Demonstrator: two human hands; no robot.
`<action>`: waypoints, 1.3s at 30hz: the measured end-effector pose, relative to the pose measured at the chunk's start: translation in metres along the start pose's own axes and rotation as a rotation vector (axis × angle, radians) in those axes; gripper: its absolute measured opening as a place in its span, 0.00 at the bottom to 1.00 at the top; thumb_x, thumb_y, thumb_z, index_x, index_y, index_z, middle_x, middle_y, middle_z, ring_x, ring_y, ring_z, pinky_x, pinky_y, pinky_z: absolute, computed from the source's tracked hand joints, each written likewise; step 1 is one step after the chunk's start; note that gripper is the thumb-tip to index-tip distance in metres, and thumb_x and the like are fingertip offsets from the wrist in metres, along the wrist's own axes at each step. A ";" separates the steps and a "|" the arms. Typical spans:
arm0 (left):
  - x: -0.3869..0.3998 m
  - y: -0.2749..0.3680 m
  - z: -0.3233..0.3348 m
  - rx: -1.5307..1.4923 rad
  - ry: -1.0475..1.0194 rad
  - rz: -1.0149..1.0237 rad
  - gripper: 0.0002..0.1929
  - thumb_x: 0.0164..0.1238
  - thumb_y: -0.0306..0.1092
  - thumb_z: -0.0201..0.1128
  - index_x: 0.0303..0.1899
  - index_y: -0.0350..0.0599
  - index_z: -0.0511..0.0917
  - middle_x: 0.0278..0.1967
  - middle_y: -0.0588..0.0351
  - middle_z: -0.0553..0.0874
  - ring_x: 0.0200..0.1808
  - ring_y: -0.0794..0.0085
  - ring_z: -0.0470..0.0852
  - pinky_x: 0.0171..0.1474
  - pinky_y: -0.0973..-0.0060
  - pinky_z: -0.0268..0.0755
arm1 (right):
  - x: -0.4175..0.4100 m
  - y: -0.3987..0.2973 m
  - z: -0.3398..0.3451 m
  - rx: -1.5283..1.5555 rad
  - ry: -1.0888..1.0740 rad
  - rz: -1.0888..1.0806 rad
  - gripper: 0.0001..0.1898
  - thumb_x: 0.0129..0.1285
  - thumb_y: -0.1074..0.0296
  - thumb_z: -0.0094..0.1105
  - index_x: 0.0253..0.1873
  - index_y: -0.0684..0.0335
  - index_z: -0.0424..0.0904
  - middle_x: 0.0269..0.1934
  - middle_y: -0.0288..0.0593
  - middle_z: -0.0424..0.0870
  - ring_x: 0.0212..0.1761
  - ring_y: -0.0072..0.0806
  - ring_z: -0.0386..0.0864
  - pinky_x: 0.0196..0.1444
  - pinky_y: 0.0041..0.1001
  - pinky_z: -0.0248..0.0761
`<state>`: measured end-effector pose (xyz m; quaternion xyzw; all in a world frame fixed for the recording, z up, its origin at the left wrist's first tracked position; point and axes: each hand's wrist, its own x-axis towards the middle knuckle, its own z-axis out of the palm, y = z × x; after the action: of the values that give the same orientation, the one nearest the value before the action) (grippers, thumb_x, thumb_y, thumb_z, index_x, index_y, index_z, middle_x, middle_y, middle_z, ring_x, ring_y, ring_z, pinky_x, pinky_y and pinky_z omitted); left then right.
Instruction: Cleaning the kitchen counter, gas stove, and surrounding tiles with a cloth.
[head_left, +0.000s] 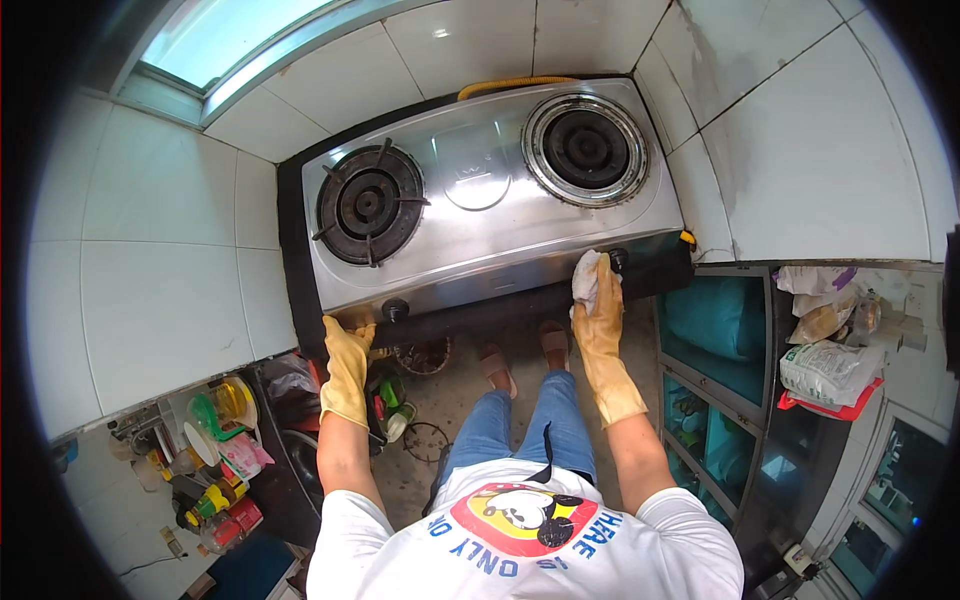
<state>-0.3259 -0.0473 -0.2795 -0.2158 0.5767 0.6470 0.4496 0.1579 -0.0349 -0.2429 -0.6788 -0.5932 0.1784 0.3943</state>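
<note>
A two-burner stainless-steel gas stove (480, 240) sits at a slant against the tiled wall. My right hand (604, 322), in a yellow rubber glove, presses a white cloth (586, 281) to the stove's front panel, beside the right black knob (618, 259). My left hand (346, 371), gloved alike, grips the front left corner of the stove, left of the other knob (395, 309); its fingertips are partly hidden. A black pan support (370, 206) with prongs stands on the left burner. Around the right burner (586, 148) lies a shiny metal ring (640, 157).
A yellow hose (517, 84) runs behind the stove. Below left, a shelf holds bottles (217, 502) and a green plastic item (210, 416). A glass-doored cabinet (712, 382) stands at right, with plastic bags (829, 375) on top. A basket (424, 356) is on the floor.
</note>
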 end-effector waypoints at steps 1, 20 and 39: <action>0.000 0.000 0.000 -0.009 -0.007 -0.017 0.27 0.80 0.58 0.58 0.68 0.50 0.72 0.66 0.50 0.74 0.61 0.50 0.79 0.61 0.40 0.80 | 0.000 -0.001 0.007 0.012 0.016 0.073 0.37 0.61 0.81 0.59 0.78 0.62 0.67 0.64 0.61 0.77 0.62 0.58 0.80 0.64 0.45 0.74; 0.007 -0.003 -0.001 0.091 0.076 0.042 0.34 0.80 0.66 0.53 0.70 0.46 0.70 0.63 0.47 0.76 0.54 0.54 0.82 0.55 0.49 0.81 | -0.004 0.048 0.067 0.255 0.312 0.285 0.29 0.63 0.86 0.66 0.69 0.67 0.71 0.63 0.49 0.77 0.64 0.36 0.77 0.69 0.34 0.71; -0.023 0.020 -0.006 0.378 -0.154 0.014 0.42 0.83 0.60 0.51 0.81 0.37 0.50 0.79 0.38 0.57 0.74 0.39 0.70 0.74 0.41 0.68 | -0.048 -0.125 0.155 -0.464 -0.525 0.151 0.15 0.66 0.69 0.62 0.57 0.51 0.80 0.51 0.51 0.81 0.53 0.48 0.85 0.50 0.48 0.81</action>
<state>-0.3323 -0.0590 -0.2513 -0.0734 0.6533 0.5451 0.5203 -0.0463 -0.0317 -0.2573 -0.7233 -0.6472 0.2357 0.0495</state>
